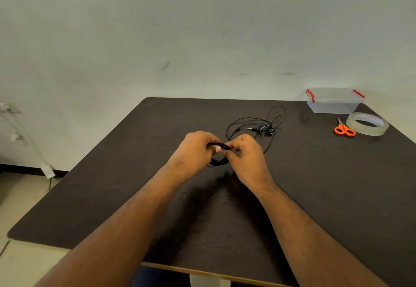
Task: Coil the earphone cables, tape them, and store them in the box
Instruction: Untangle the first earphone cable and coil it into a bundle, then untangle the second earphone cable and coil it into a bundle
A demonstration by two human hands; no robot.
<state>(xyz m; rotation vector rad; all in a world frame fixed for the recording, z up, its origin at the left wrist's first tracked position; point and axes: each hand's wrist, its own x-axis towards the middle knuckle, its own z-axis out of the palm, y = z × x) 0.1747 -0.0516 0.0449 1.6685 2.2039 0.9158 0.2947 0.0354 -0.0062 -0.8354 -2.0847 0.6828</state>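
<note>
Both hands were closed on a small black cable coil [218, 154] raised above the middle of the table [112, 196]: the left hand [193, 151] pinched the coil at its 9 o'clock side, and the right hand [245, 153] pinched it at 3 o'clock, the fingertips [221, 150] meeting over the top strands. The loops at the coil's 6 o'clock edge hung slightly splayed; if either pinch relaxed, the springy turns would likely fan open and the coil would need rewinding. Releasing one hand to fetch tape posed the same risk, because the tape roll [367, 124] lay well apart at 2 o'clock. A loose earphone [261, 126] set lay uncoiled just beyond the hands at 1 o'clock; a trailing strand could snag it. Count: one held coil, one loose earphone set, one tape roll, one pair of orange scissors [344, 129] just beside the roll, one clear box [333, 101] with red latches at the far 2 o'clock corner.
</note>
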